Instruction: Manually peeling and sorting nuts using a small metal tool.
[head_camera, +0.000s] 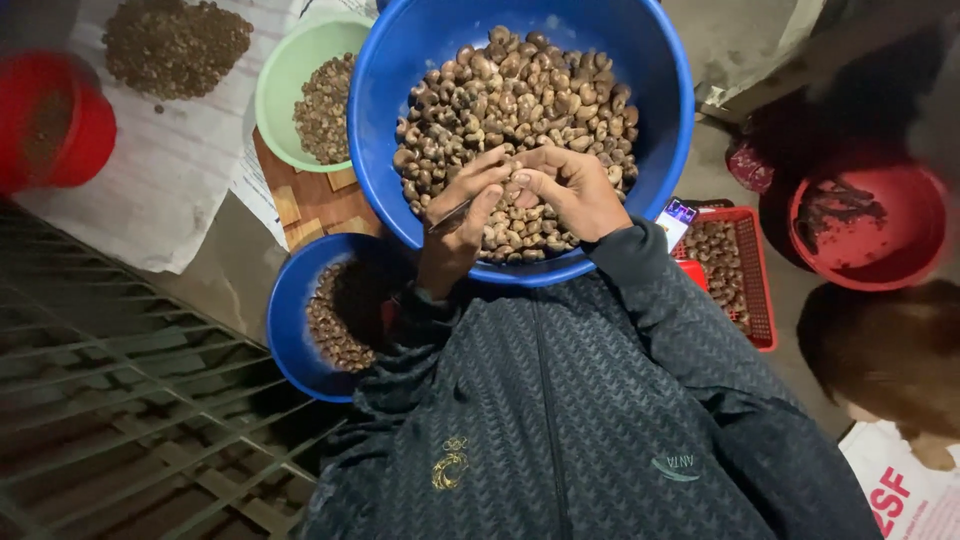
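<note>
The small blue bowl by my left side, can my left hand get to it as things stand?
Probably yes: the small blue bowl sits open just beside the left hand, nothing between.

This looks like a small nut-sorting workplace set up on a floor. Plastic basins heaped with brown nuts, a red mesh tray and paper sheets crowd a bare concrete floor.

There is a single view, from a camera worn on the person's head. It looks almost straight down along the dark jacket, which fills the lower middle of the frame. It sits close above the big blue bowl at top centre, with the floor grate at lower left and a red basket at right.
</note>
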